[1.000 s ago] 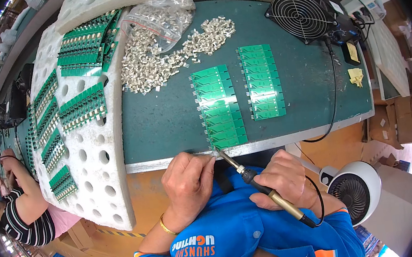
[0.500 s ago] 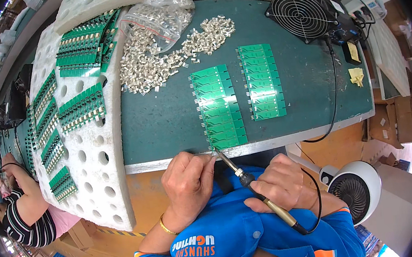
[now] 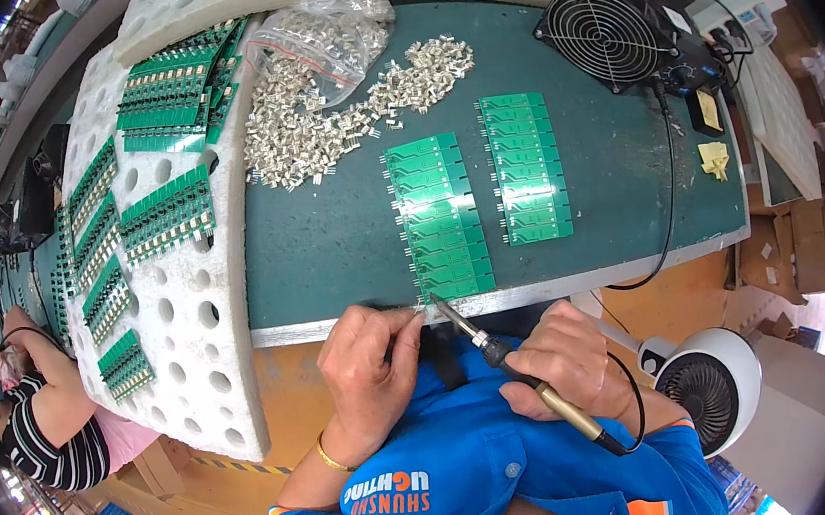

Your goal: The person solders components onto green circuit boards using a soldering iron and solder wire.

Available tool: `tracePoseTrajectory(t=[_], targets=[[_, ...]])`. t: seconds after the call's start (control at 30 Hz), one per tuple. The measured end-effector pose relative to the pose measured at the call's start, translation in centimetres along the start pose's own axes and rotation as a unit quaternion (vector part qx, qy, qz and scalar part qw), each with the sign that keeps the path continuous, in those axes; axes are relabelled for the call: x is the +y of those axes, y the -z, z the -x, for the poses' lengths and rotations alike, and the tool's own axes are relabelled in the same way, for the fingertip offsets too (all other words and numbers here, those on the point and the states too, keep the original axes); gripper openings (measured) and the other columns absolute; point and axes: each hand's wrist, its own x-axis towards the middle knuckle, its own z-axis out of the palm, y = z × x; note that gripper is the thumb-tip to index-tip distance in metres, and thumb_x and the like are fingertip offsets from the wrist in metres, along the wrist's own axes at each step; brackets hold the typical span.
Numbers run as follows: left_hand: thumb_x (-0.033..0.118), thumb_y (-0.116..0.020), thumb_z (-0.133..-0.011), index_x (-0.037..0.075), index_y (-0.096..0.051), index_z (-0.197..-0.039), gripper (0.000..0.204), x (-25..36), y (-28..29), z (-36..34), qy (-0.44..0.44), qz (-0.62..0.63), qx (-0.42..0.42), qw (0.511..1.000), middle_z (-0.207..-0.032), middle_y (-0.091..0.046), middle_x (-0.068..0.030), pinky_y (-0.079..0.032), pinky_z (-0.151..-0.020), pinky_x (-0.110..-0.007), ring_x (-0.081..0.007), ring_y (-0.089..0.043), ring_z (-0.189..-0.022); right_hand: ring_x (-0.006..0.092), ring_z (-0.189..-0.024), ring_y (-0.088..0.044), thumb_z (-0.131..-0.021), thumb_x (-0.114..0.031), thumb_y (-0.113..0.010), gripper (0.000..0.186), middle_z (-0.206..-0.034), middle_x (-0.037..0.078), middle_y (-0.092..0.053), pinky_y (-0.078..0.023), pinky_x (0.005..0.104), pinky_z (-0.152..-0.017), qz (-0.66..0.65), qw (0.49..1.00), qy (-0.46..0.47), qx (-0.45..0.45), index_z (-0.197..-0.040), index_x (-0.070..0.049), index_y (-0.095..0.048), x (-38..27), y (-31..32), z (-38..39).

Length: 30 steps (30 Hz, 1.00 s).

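My right hand (image 3: pixel 567 367) is wrapped around a soldering iron (image 3: pixel 495 351) with a dark grip and a gold-coloured handle. Its tip reaches the near left corner of a green circuit board panel (image 3: pixel 439 220), by the metal pins along the panel's left side. Beside that corner, at the table's front edge, the fingers of my left hand (image 3: pixel 368 358) are pinched together; what they hold is too small to make out. A second green circuit board panel (image 3: pixel 526 170) lies to the right, also with pins on its left side.
Small white connectors (image 3: pixel 294 134) are heaped behind the panels, some in a clear plastic bag (image 3: pixel 349 38). At left, a white foam board (image 3: pixel 179 383) with holes carries populated circuit boards (image 3: pixel 167 215). A black fan (image 3: pixel 599 27) stands back right, a white fan (image 3: pixel 713 387) nearer. A co-worker (image 3: pixel 52 416) sits at far left.
The soldering iron's tip has shifted very slightly up and left at the panel corner, and my right hand has moved a little. The view has shifted slightly; the panels lie as before.
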Motion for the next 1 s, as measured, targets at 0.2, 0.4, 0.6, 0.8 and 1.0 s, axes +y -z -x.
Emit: tracePoseTrajectory(t=[0.2, 0.4, 0.6, 0.8, 1.0], targets=[[-0.003, -0.08, -0.08, -0.001, -0.071, -0.084, 0.009, 0.0, 0.0, -0.1, 0.001, -0.009, -0.003, 1.0, -0.072, -0.059, -0.0068, -0.048, -0.05, -0.026, -0.0136, -0.06, -0.059, 0.0199, -0.055, -0.06, -0.074, -0.02, -0.084, 0.028, -0.066, 0.004, -0.063, -0.043, 0.0319, -0.056, -0.004, 1.0, -0.006, 0.004, -0.09, -0.005, -0.066, 0.0, -0.1, -0.3], [-0.001, -0.081, -0.075, 0.004, -0.07, -0.08, 0.014, 0.3, -0.2, -0.2, 0.012, -0.006, 0.012, 1.0, -0.069, -0.059, -0.0093, -0.045, -0.053, -0.036, -0.0249, -0.058, -0.06, 0.0198, -0.055, -0.06, -0.072, -0.015, -0.083, 0.027, -0.066, 0.004, -0.063, -0.043, 0.0318, -0.055, 0.006, 1.0, 0.001, -0.008, -0.089, -0.005, -0.066, -0.1, 0.0, -0.3], [-0.003, -0.081, -0.074, 0.004, -0.07, -0.08, 0.014, 0.2, -0.2, -0.1, 0.013, 0.0, 0.014, 1.0, -0.069, -0.058, -0.0096, -0.045, -0.053, -0.035, -0.0246, -0.058, -0.06, 0.0195, -0.054, -0.06, -0.072, -0.016, -0.084, 0.028, -0.065, 0.003, -0.062, -0.043, 0.031, -0.055, 0.002, 1.0, -0.003, 0.006, -0.09, -0.005, -0.065, -0.1, 0.1, 0.0], [-0.003, -0.08, -0.08, -0.001, -0.072, -0.085, 0.01, -0.1, 0.0, -0.1, -0.008, -0.009, -0.002, 1.0, -0.072, -0.06, -0.0065, -0.049, -0.051, -0.025, -0.0132, -0.059, -0.06, 0.0185, -0.054, -0.059, -0.074, -0.026, -0.088, 0.035, -0.065, 0.003, -0.061, -0.043, 0.0303, -0.054, 0.007, 1.0, -0.001, -0.016, -0.089, -0.004, -0.065, -0.6, 0.1, 0.0], [-0.003, -0.08, -0.077, 0.002, -0.071, -0.083, 0.012, -0.1, 0.1, -0.1, -0.008, -0.005, -0.003, 1.0, -0.07, -0.058, -0.0071, -0.045, -0.051, -0.03, -0.018, -0.057, -0.059, 0.017, -0.053, -0.058, -0.074, -0.033, -0.089, 0.041, -0.063, 0.002, -0.058, -0.041, 0.0285, -0.052, 0.037, 0.999, 0.012, -0.02, -0.088, -0.004, -0.065, -1.4, -0.3, -0.2]])
